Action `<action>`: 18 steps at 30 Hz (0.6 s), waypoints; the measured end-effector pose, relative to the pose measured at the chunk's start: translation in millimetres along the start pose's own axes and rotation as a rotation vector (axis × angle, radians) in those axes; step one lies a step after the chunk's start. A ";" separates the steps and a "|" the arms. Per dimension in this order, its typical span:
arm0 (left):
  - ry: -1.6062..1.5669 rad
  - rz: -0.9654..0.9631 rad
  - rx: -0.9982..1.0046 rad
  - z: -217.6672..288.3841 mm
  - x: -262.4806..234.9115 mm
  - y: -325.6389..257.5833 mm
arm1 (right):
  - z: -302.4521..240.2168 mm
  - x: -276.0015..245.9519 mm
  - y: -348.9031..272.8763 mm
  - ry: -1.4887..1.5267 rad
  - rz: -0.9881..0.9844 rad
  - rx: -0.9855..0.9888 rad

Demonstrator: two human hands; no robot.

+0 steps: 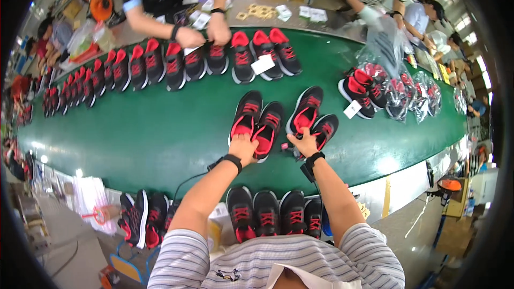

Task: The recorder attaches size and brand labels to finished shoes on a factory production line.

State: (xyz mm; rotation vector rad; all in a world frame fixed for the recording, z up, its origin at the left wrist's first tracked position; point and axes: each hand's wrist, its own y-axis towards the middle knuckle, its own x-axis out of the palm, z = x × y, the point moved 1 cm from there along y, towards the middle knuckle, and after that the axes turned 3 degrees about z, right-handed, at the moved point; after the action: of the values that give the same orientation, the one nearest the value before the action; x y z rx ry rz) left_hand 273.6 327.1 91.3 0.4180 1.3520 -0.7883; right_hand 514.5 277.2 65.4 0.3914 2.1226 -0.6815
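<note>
My left hand is closed on the heel end of a pair of black sneakers with red laces and red lining. One is the left sneaker, the other the right sneaker beside it. To their right, my right hand grips a second pair at the openings: a longer-looking sneaker and a tilted sneaker. Both pairs are over the green table, toes pointing away from me. By my right hand is a small pink-and-dark item too small to name.
The green table carries a long row of sneakers along its far side. A co-worker's hands work over that row. At right lie a tagged pair and bagged sneakers. More sneakers stand at my near edge.
</note>
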 end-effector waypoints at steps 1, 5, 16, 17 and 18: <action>-0.011 0.006 -0.004 -13.9 -3.6 -13.0 | -8.7 7.0 -4.1 -0.130 0.046 -0.012; -0.018 0.044 -0.117 -57.2 -10.4 -84.6 | -56.5 13.7 -50.5 -0.212 0.072 -0.304; -0.195 0.058 -0.290 -105.3 -35.7 -236.8 | -192.1 -1.6 -153.6 0.229 -0.283 -0.906; -0.322 -0.043 -0.192 -87.2 -21.8 -239.8 | -170.6 -24.5 -153.0 0.295 -0.292 -0.781; -0.372 -0.096 -0.095 -68.9 -10.6 -237.5 | -140.8 -50.3 -152.3 0.399 -0.244 -0.658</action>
State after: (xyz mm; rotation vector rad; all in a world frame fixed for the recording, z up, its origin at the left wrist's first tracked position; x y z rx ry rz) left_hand 55.9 215.1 127.8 0.1223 1.0610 -0.8306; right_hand 378.7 237.2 225.2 -0.1096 2.6466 0.0033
